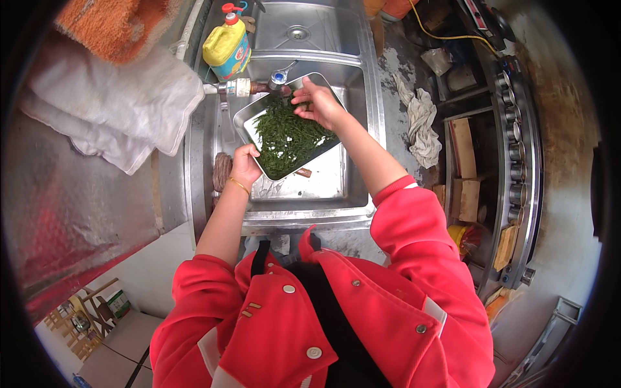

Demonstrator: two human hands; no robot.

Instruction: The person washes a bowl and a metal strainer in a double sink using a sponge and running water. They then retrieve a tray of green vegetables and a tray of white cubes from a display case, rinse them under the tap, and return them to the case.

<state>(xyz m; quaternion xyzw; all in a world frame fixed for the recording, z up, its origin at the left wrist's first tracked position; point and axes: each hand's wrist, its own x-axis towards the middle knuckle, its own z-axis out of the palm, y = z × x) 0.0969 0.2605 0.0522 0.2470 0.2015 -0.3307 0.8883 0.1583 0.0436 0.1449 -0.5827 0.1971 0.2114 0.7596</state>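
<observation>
A rectangular metal tray (241, 119) is held tilted over the near basin of a stainless steel sink (359, 194). Green leafy herbs or vegetables (286, 136) lie spread in it, in what looks like water. My left hand (246, 166) grips the tray's near left edge, thumb on the rim. Over the tray's far right part is my right hand (318, 104), fingers spread, holding nothing that I can see. The faucet (278, 77) with a blue-marked handle reaches over the tray's far edge. Beneath the tray's near side, a small brown piece (303, 172) lies in the basin.
A yellow detergent jug (226, 48) stands left of the faucet. White cloths (121, 102) and an orange towel (116, 26) lie on the left counter. A brown scrubber or cloth (222, 172) sits at the basin's left side. Right of the sink, a crumpled rag (422, 126) lies near a stove with knobs (518, 153).
</observation>
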